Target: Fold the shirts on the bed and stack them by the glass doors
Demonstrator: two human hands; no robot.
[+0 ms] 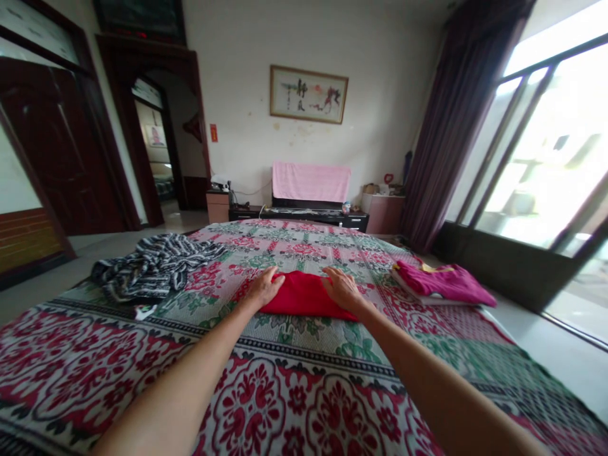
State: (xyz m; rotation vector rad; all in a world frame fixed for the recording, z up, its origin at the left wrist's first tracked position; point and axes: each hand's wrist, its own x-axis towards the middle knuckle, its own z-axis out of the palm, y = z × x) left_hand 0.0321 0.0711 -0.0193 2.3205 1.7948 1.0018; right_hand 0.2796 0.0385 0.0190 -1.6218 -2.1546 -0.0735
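A red cloth [304, 295], folded into a low flat bundle, lies on the patterned bedspread [294, 386] in front of me. My left hand [266, 287] rests at its left end, fingers apart and pointing forward. On the right end lies my right hand [342, 289], palm down with the fingers spread over the cloth. Neither hand is closed around the fabric. The undersides of both hands are hidden.
A crumpled black-and-white striped garment [154, 266] lies on the left. Folded magenta clothing [441, 282] is stacked on the right. Beyond the far edge stand a low black cabinet [354, 221] and a pink cloth [311, 182] draped over something.
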